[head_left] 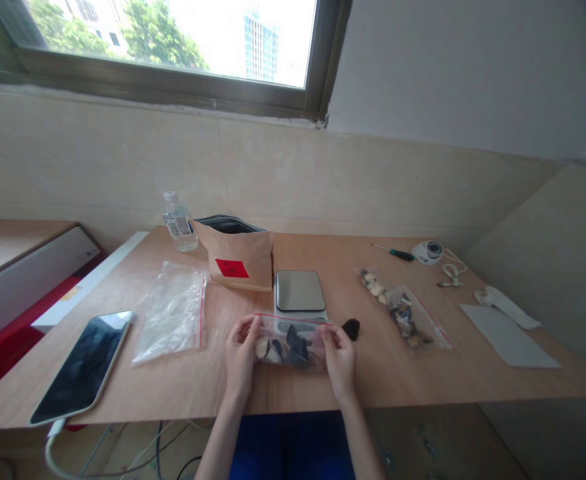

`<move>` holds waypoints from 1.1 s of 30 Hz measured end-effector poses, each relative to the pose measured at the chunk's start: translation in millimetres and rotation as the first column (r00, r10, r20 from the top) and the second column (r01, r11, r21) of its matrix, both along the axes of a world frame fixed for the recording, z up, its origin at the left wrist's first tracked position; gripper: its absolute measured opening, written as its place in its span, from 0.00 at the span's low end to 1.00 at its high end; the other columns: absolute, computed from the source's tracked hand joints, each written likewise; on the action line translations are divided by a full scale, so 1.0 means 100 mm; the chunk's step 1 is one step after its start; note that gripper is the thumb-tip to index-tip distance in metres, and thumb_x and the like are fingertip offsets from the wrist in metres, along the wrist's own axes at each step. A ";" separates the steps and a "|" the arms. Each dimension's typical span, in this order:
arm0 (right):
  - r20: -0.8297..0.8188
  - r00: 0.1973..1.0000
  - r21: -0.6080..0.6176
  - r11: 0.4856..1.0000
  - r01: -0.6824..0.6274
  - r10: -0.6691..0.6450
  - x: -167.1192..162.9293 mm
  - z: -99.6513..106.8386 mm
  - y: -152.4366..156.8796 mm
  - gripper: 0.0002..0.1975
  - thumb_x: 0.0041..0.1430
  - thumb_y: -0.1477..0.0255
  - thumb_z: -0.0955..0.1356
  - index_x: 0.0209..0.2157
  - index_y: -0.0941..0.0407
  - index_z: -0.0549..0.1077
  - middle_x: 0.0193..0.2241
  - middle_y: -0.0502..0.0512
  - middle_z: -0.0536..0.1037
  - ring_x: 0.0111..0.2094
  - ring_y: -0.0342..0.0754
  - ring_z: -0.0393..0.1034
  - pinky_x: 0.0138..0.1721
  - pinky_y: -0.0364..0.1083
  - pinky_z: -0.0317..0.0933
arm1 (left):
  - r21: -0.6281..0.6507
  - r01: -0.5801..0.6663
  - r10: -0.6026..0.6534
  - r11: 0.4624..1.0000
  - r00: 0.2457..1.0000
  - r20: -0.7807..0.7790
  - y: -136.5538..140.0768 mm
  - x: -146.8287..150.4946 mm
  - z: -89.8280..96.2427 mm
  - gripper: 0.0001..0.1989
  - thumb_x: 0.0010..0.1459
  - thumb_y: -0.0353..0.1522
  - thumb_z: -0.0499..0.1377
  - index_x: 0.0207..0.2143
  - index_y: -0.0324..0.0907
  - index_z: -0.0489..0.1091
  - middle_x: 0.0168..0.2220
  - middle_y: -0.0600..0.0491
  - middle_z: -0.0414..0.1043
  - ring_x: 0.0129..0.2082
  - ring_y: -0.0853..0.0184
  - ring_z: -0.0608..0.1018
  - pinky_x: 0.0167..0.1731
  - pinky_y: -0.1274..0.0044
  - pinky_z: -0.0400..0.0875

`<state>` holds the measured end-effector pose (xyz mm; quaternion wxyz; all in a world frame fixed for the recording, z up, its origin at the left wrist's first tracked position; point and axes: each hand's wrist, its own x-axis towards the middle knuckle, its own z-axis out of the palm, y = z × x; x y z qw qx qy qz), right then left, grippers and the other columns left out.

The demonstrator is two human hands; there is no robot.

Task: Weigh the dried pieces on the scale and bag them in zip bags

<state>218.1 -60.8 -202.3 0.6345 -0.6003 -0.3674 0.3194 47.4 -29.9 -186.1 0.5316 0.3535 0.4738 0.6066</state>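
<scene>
Between my hands is a clear zip bag (283, 347) with a red seal line along its top edge; pale slices and dark pieces show inside it. My left hand (241, 347) pinches the bag's upper left corner, and my right hand (339, 353) pinches the upper right one. Just behind the bag lies a small digital scale (300, 291) with a bare metal plate, its front partly hidden by the bag. Right of my right hand, a loose dark piece (351, 329) rests on the table. A brown paper pouch (240, 257) with a red label stands open-topped behind the scale's left side.
Plastic zip bags (173, 313) lie at left, near a phone (83, 367) on a cable and a water bottle (179, 223). Filled bags (407, 317) lie at right. Farther right are a screwdriver (401, 255), a white camera (427, 252) and a white sheet (510, 337).
</scene>
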 end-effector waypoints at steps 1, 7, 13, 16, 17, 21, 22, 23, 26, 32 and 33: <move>-0.020 1.000 0.003 1.000 0.014 -0.014 0.01 -0.01 0.01 0.21 0.49 0.52 0.70 0.26 0.58 0.74 0.22 0.56 0.79 0.24 0.49 0.73 0.27 0.45 0.67 | -0.003 -0.005 0.005 1.000 1.000 0.004 0.02 0.01 -0.04 0.16 0.49 0.43 0.64 0.34 0.39 0.72 0.28 0.54 0.73 0.27 0.70 0.75 0.28 0.81 0.69; -0.027 0.995 -0.022 0.996 0.092 -0.092 0.04 -0.07 0.03 0.21 0.48 0.53 0.70 0.29 0.58 0.76 0.26 0.58 0.81 0.25 0.48 0.72 0.28 0.44 0.65 | -0.007 -0.026 0.026 1.000 1.000 -0.004 0.06 0.02 -0.17 0.18 0.48 0.43 0.65 0.34 0.38 0.73 0.28 0.54 0.75 0.27 0.69 0.75 0.27 0.81 0.68; 0.044 0.998 -0.002 0.998 0.056 -0.055 0.03 -0.09 0.01 0.20 0.55 0.54 0.67 0.35 0.58 0.76 0.30 0.59 0.81 0.28 0.49 0.73 0.29 0.44 0.65 | -0.013 -0.049 0.049 0.999 0.998 -0.041 0.06 0.00 -0.17 0.18 0.48 0.43 0.65 0.34 0.37 0.75 0.29 0.52 0.76 0.29 0.68 0.75 0.29 0.80 0.68; 0.061 0.996 0.024 0.998 0.064 -0.065 0.03 -0.10 0.00 0.18 0.55 0.56 0.67 0.34 0.58 0.76 0.32 0.59 0.81 0.31 0.50 0.74 0.31 0.45 0.67 | -0.011 -0.076 0.075 0.997 0.995 -0.059 0.06 0.00 -0.18 0.18 0.47 0.43 0.65 0.34 0.38 0.75 0.30 0.51 0.77 0.30 0.67 0.76 0.30 0.79 0.68; 0.062 0.995 0.037 0.997 0.074 -0.076 0.04 -0.11 0.00 0.18 0.55 0.56 0.67 0.33 0.58 0.76 0.32 0.59 0.81 0.32 0.50 0.74 0.32 0.46 0.67 | -0.011 -0.082 0.081 0.997 0.995 -0.064 0.06 0.00 -0.18 0.18 0.47 0.43 0.65 0.34 0.38 0.75 0.30 0.51 0.77 0.30 0.67 0.76 0.31 0.79 0.68; 0.069 0.990 0.072 0.991 0.115 -0.120 0.05 -0.16 0.00 0.16 0.54 0.58 0.68 0.32 0.57 0.76 0.33 0.58 0.81 0.35 0.51 0.75 0.36 0.47 0.68 | 0.001 -0.081 0.081 0.997 0.993 -0.081 0.05 -0.01 -0.20 0.17 0.48 0.42 0.65 0.33 0.38 0.75 0.29 0.51 0.77 0.30 0.67 0.76 0.32 0.79 0.68; 0.074 0.990 0.075 0.990 0.117 -0.123 0.06 -0.17 0.00 0.16 0.54 0.58 0.68 0.32 0.57 0.76 0.32 0.58 0.81 0.34 0.51 0.75 0.37 0.47 0.68 | 0.006 -0.076 0.076 0.997 0.994 -0.083 0.04 -0.01 -0.20 0.16 0.48 0.42 0.65 0.33 0.38 0.75 0.29 0.51 0.76 0.31 0.67 0.76 0.32 0.79 0.68; 0.079 0.989 0.078 0.990 0.118 -0.124 0.06 -0.17 0.00 0.16 0.54 0.58 0.68 0.32 0.57 0.76 0.32 0.58 0.81 0.34 0.51 0.75 0.37 0.47 0.68 | 0.012 -0.071 0.072 0.997 0.994 -0.084 0.04 -0.01 -0.20 0.16 0.49 0.42 0.64 0.32 0.38 0.74 0.29 0.51 0.76 0.31 0.67 0.76 0.33 0.79 0.68; 0.098 0.986 0.094 0.988 0.124 -0.133 0.06 -0.16 -0.01 0.15 0.55 0.59 0.67 0.31 0.57 0.76 0.31 0.57 0.80 0.34 0.50 0.75 0.36 0.47 0.67 | 0.029 -0.067 0.070 0.997 0.994 -0.089 0.03 -0.01 -0.21 0.15 0.50 0.42 0.63 0.32 0.39 0.74 0.29 0.52 0.76 0.32 0.68 0.76 0.33 0.80 0.68; 0.073 0.988 0.109 0.986 0.128 -0.136 0.06 -0.11 -0.02 0.15 0.55 0.58 0.67 0.30 0.57 0.74 0.30 0.56 0.79 0.33 0.49 0.74 0.37 0.46 0.67 | 0.056 -0.044 0.050 0.997 0.993 -0.110 0.01 0.00 -0.17 0.15 0.51 0.43 0.63 0.33 0.39 0.73 0.30 0.52 0.76 0.32 0.68 0.76 0.33 0.80 0.69; 0.057 0.990 0.106 0.987 0.122 -0.129 0.06 -0.11 -0.02 0.15 0.55 0.58 0.67 0.30 0.57 0.74 0.29 0.55 0.79 0.32 0.49 0.73 0.36 0.46 0.67 | 0.057 -0.022 0.028 0.998 0.993 -0.116 0.00 0.01 -0.15 0.15 0.51 0.43 0.63 0.33 0.39 0.74 0.30 0.52 0.76 0.31 0.67 0.76 0.32 0.79 0.69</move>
